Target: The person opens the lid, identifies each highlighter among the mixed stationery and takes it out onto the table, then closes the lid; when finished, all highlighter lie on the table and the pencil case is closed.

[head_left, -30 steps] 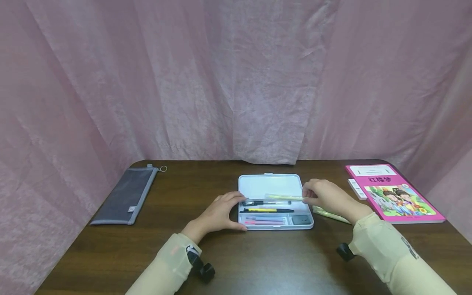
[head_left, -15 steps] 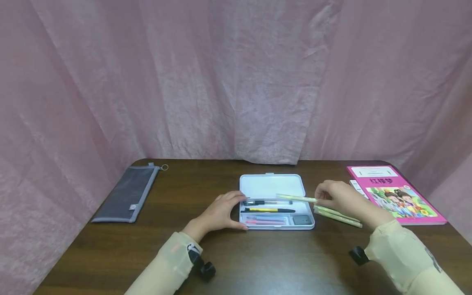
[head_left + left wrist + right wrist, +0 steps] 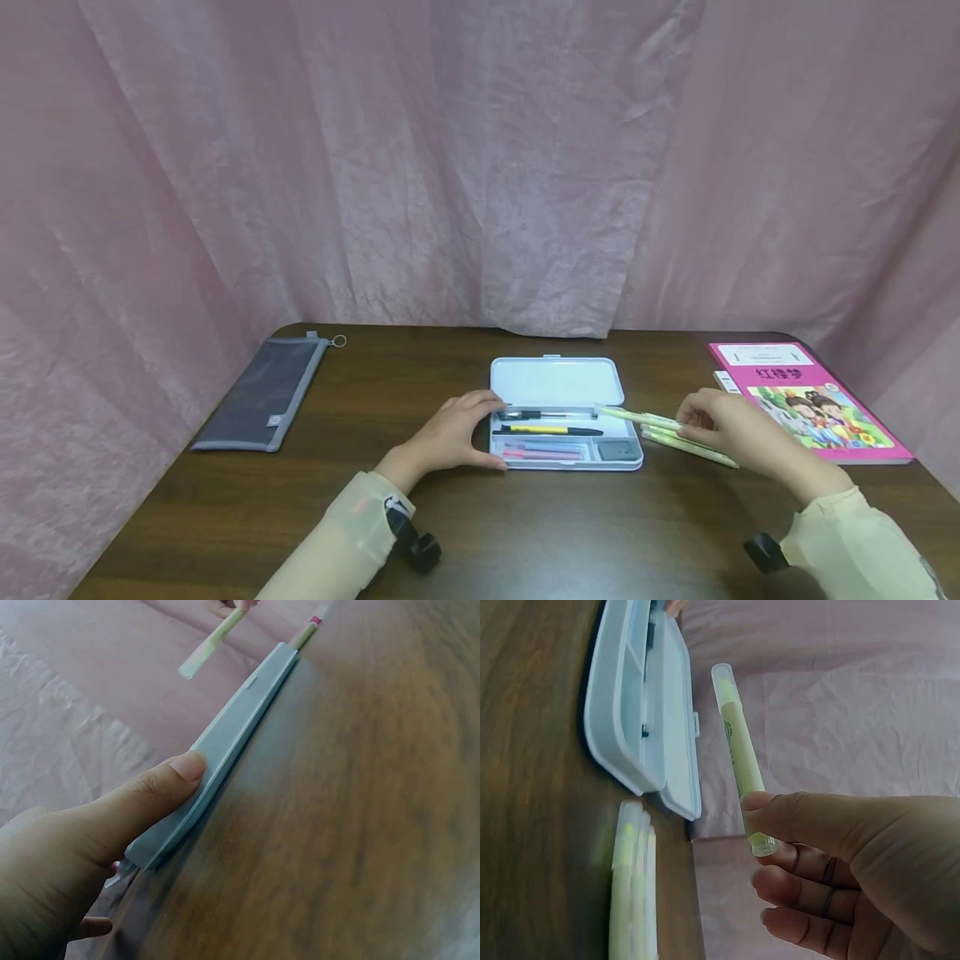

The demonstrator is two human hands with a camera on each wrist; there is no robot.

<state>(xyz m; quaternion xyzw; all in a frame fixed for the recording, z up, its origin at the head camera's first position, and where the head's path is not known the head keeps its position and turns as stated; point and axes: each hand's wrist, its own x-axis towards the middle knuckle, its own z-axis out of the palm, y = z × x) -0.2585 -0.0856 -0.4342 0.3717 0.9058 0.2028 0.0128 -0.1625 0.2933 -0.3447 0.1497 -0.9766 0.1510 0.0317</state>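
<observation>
An open white pencil case (image 3: 557, 383) lies on the table with its lid folded back. My left hand (image 3: 453, 432) holds its left end, the thumb pressing the front wall in the left wrist view. Inside are a clear and black pen (image 3: 551, 414), a yellow and black pen (image 3: 547, 430), several pink and purple sticks (image 3: 543, 452) and a dark block (image 3: 617, 451). My right hand (image 3: 738, 427) pinches a pale green highlighter (image 3: 742, 750) near its tail end, the clear cap pointing away toward the case. Similar highlighters (image 3: 621, 900) lie together beside the case's right end.
A grey zip pouch (image 3: 258, 392) with a ring lies at the table's left. On the right is a pink book (image 3: 817, 417), partly over a small white object (image 3: 726, 382). Behind the brown table (image 3: 405, 358) hangs a pink curtain (image 3: 480, 167).
My right hand has moved right and nearer with the highlighter, from over the case to above the highlighters beside it. My left hand stays on the case.
</observation>
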